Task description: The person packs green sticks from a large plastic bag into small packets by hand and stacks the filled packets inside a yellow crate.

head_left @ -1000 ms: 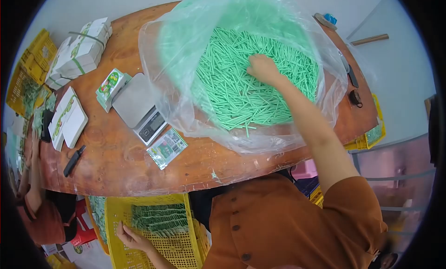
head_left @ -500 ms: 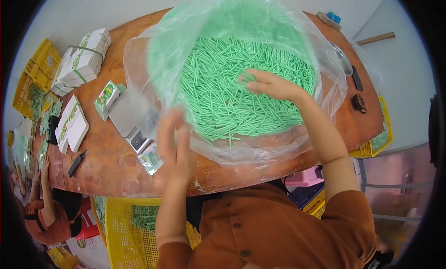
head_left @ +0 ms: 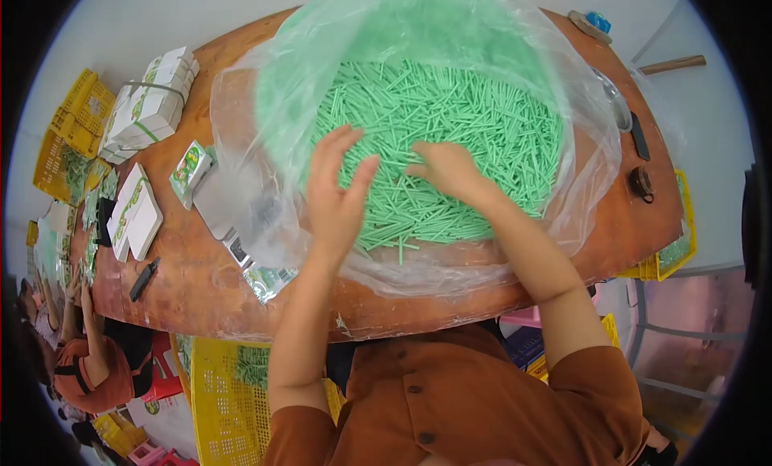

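A heap of thin pale-green sticks (head_left: 482,144) fills a clear plastic bag (head_left: 591,188) that lines a wide round green container. Above the left part of the heap is my left hand (head_left: 338,194), its fingers apart with nothing visible in them. My right hand (head_left: 450,168) is at the middle of the heap, fingers bent around some sticks; its fingertips are partly lost among them. Left of the bag, under its loose edge, lies a flat scale (head_left: 235,245) with a printed packet (head_left: 269,283) by it.
Strapped white cartons (head_left: 149,112), flat white boxes (head_left: 137,213) and a black cutter knife (head_left: 144,279) lie on the wooden table (head_left: 205,305) at left. A yellow crate (head_left: 225,402) stands below its edge. Another person (head_left: 100,361) works at far left. A tape roll (head_left: 641,183) is at right.
My left hand has moved up and right, over the heap. My right hand has come lower and slightly right, its fingers now down at the sticks. The view has shifted slightly.
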